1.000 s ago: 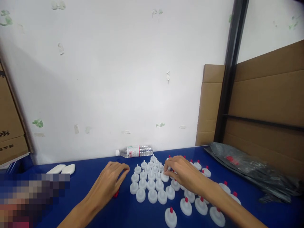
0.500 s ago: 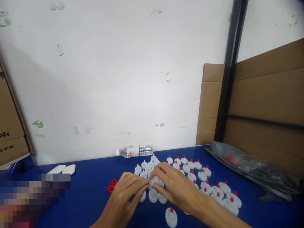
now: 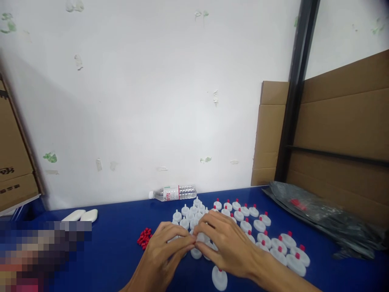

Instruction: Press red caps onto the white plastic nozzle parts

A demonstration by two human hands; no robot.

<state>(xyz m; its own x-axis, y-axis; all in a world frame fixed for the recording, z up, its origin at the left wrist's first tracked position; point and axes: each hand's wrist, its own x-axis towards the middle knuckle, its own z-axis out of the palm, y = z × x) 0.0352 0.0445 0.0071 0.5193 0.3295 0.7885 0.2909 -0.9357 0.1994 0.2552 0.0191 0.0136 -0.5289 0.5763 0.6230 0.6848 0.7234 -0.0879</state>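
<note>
The right hand (image 3: pixel 225 245), lower centre of the frame, grips a white nozzle lid (image 3: pixel 202 239) between thumb and fingers. The left hand (image 3: pixel 165 251) meets it from the left; its thumb and forefinger are pressed together at the tips. Whether they pinch a red cap is hidden.

Loose red caps (image 3: pixel 144 238) lie in a pile on the blue counter (image 3: pixel 103 255), left of the left hand. Bare-nozzled lids (image 3: pixel 184 223) stand grouped at centre, behind the hands; red-tipped lids (image 3: pixel 259 225) spread across the lower right.

Recommended handling for what appears to be cap fitting: hold the lid by its rim, firmly enough to resist turning. Align cap and nozzle axes before applying pressure; a tilted cap could seat crookedly. Keep both wrists clear of the standing lids, which could topple if brushed.
</note>
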